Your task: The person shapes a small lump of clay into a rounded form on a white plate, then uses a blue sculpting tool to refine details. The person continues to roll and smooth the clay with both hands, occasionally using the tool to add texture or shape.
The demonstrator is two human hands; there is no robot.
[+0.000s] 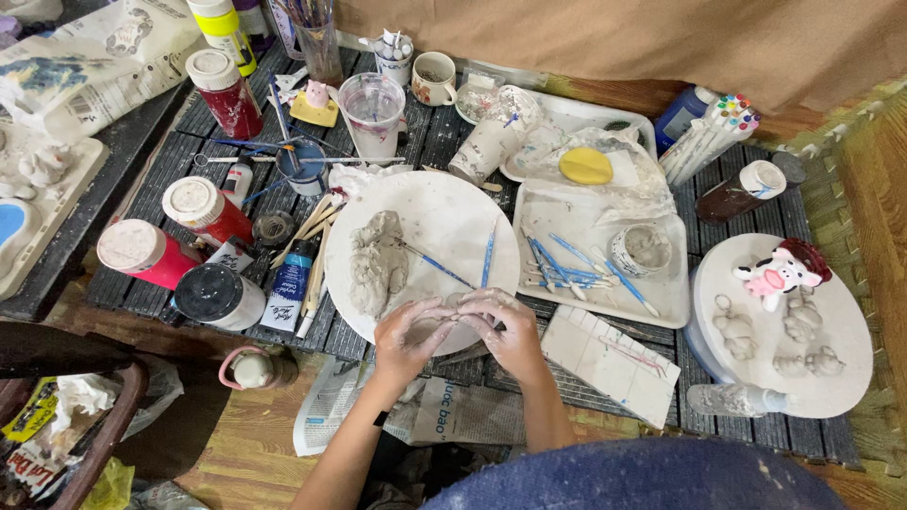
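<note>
My left hand [413, 333] and my right hand [508, 329] meet at the near edge of a round white board [444, 212], both smeared with grey clay. Their fingers are curled around a small piece of clay [460, 307], mostly hidden between them. On the left of the board lies a larger lump of grey clay [378, 263]. Two blue-handled modelling tools [488, 255] rest on the board just beyond my hands.
Paint bottles [203, 210] stand at the left, and a cup of water [374, 113] behind. A white tray [661, 302] at the right carries blue tools and a small clay pot [642, 248]. A round turntable [850, 331] holds a painted cow figurine [779, 274] and clay figures.
</note>
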